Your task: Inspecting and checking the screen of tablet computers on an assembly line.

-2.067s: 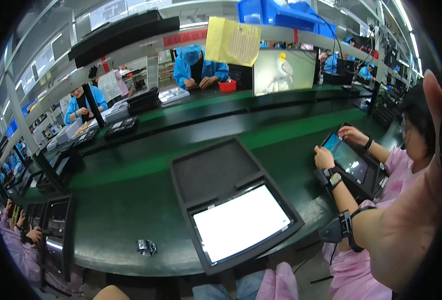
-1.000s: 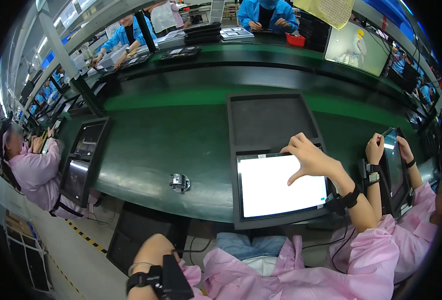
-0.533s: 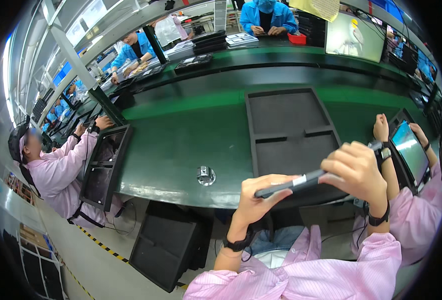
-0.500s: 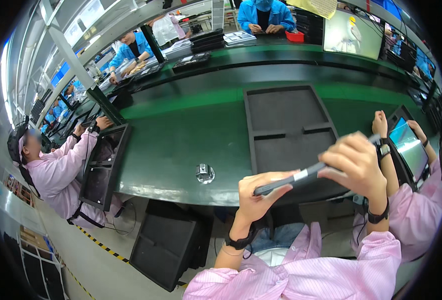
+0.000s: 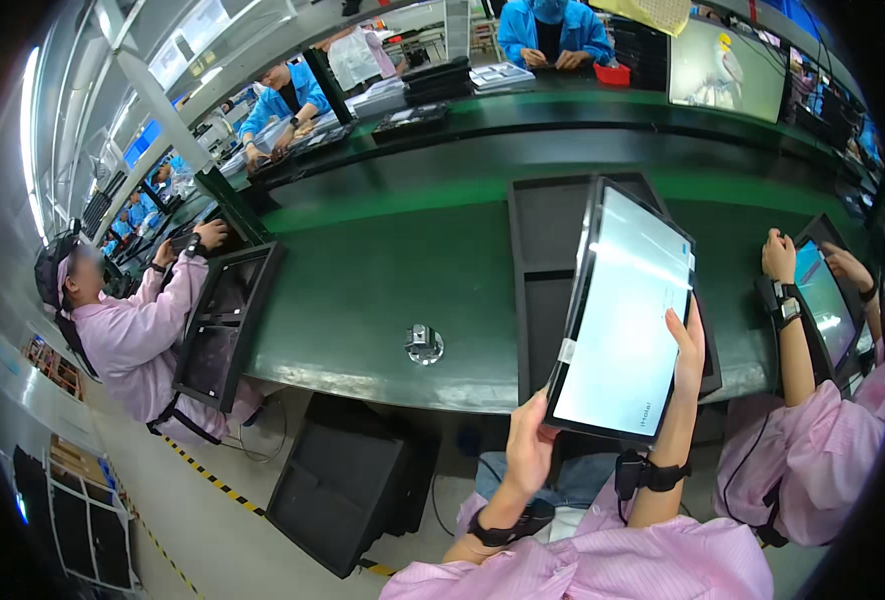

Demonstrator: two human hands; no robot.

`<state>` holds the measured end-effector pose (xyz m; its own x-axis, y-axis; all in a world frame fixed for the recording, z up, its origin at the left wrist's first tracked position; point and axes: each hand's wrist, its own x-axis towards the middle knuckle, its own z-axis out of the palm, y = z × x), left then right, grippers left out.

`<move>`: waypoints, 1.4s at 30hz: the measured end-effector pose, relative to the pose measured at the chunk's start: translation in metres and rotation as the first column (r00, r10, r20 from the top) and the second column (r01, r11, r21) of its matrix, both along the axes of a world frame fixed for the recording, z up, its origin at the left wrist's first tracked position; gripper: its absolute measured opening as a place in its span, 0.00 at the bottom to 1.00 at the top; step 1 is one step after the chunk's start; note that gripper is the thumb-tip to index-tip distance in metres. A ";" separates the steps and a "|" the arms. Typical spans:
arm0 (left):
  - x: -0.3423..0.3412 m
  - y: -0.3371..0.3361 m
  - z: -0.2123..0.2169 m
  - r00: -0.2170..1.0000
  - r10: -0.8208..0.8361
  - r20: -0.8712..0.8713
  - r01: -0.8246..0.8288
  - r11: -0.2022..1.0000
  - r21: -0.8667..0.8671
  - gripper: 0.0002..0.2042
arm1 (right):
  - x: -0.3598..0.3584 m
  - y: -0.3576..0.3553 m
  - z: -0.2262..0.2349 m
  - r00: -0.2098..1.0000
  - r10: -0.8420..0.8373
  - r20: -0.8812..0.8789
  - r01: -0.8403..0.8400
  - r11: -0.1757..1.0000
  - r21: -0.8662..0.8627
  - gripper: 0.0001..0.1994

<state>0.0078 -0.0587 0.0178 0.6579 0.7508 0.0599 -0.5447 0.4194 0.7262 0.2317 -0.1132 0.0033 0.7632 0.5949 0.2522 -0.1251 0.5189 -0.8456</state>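
Note:
Both my hands hold a tablet [image 5: 622, 310], tilted up with its lit, pale screen toward me. My left hand [image 5: 530, 445] grips its lower left corner. Along the right edge, my right hand [image 5: 690, 350] holds on with the thumb lying over the screen; its other fingers are partly hidden behind the tablet. A small white tab shows on the tablet's left edge. Behind it on the green bench lies a black two-section tray [image 5: 540, 225], partly covered by the tablet.
A small metal fixture [image 5: 422, 344] stands on the green bench [image 5: 362, 270]. Black trays [image 5: 337, 490] are stacked below the bench's front edge. To my right a co-worker handles another lit tablet [image 5: 824, 300]. At left another person works beside a black tray [image 5: 227, 325].
The tablet, seen edge-on before, has been turned upright so its lit screen faces me. My right hand has moved down to its right edge. My view has shifted slightly.

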 end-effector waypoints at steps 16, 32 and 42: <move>-0.030 0.007 -0.026 0.822 -0.485 0.299 0.472 0.874 0.117 0.26 | 0.001 -0.007 -0.003 0.997 0.067 -0.029 -0.069 0.996 -0.057 0.31; -0.032 -0.002 -0.026 0.854 -0.481 0.199 0.485 0.874 0.028 0.28 | -0.007 -0.009 0.007 0.982 0.162 -0.098 -0.173 0.979 -0.112 0.29; -0.031 0.020 -0.036 0.775 -0.600 0.198 0.591 0.800 0.108 0.31 | -0.002 -0.005 0.004 0.975 0.221 0.004 -0.218 0.965 -0.145 0.27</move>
